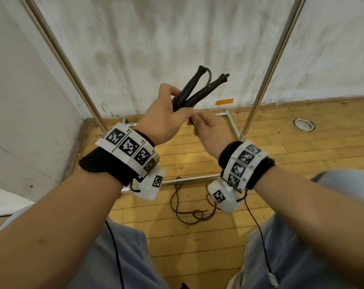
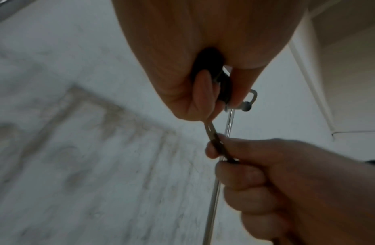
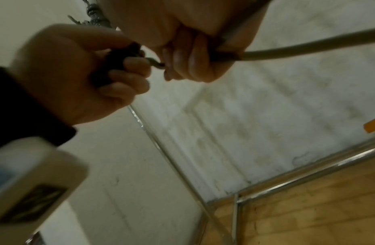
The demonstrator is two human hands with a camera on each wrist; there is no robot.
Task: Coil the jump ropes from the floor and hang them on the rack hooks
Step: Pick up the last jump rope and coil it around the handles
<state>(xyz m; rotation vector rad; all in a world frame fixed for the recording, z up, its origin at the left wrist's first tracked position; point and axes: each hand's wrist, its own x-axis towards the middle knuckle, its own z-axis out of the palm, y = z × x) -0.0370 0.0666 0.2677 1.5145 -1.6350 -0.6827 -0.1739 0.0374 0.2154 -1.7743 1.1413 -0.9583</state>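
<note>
My left hand [image 1: 168, 115] grips the two black handles [image 1: 200, 88] of a jump rope, which fan out upward, with dark cord wound around their base. Just to its right, my right hand [image 1: 208, 128] pinches the brown cord where it leaves the left fist; the cord [image 2: 215, 144] runs taut between the two hands in the left wrist view, and the right wrist view shows the same short stretch of cord [image 3: 155, 63]. More brown rope [image 1: 189, 211] lies in loose loops on the wooden floor below my wrists. The rack's hooks are out of the head view.
The metal rack stands ahead, with its slanted uprights [image 1: 275, 59] at both sides and its base bars [image 1: 189, 179] on the floor against the white wall. A round floor socket [image 1: 304, 124] sits at the right. My knees fill the lower corners.
</note>
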